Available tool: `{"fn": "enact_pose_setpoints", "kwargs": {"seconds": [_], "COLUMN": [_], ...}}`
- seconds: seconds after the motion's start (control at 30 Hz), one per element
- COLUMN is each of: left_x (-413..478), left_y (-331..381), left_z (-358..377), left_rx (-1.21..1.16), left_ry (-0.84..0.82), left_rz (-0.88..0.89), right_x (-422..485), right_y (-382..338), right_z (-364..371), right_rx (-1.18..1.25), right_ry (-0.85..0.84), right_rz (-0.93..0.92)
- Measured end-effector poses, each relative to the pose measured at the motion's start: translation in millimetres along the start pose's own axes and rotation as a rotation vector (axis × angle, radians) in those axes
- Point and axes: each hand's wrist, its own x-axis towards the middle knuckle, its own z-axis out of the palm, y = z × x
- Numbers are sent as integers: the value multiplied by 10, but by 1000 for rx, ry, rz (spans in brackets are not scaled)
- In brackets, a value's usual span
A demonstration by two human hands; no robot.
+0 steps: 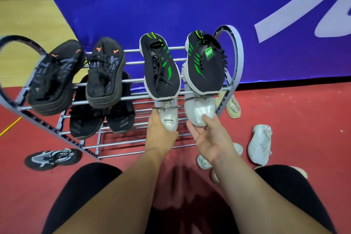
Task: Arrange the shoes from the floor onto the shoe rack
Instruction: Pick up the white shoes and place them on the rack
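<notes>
A grey metal shoe rack (136, 99) stands before me. Its top shelf carries a black pair with orange marks (105, 74) and a black pair with green stripes (161, 68). On the lower shelf lies a black pair (85, 119) at the left and a light grey pair at the right. My left hand (161, 135) grips the heel of the left grey shoe (170, 116). My right hand (210, 137) is open, its fingertips touching the heel of the right grey shoe (199, 110).
On the red floor lie a black-and-white sneaker (53, 157) left of the rack, a beige shoe (232, 108) behind the rack's right end, and white sneakers (259, 144) at my right. A blue banner (190, 5) hangs behind. My knees are at the bottom.
</notes>
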Motion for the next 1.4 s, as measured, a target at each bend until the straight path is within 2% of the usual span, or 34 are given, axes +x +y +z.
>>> {"fn": "enact_pose_setpoints", "kwargs": {"seconds": [0.13, 0.2, 0.37, 0.63, 0.87, 1.1, 1.4], "left_x": [-16, -40, -60, 67, 114, 173, 148], "left_y": [46, 74, 107, 206, 179, 119, 212], "left_z": [-17, -20, 4, 58, 168, 207, 172], "left_rx": [51, 66, 30, -4, 48, 81, 40], "left_ry": [0, 17, 52, 119, 135, 133, 115], "left_rz": [-3, -2, -4, -4, -65, -55, -62], "right_x": [194, 210, 191, 252, 305, 417, 386], "right_y": [-30, -5, 66, 113, 51, 53, 62], "right_z": [-115, -205, -217, -194, -183, -209, -132], "right_rx": [-371, -422, -398, -395, -400, -337, -149], "right_ry": [200, 249, 191, 218, 273, 360, 378], "right_rz": [63, 100, 124, 54, -49, -131, -4]}}
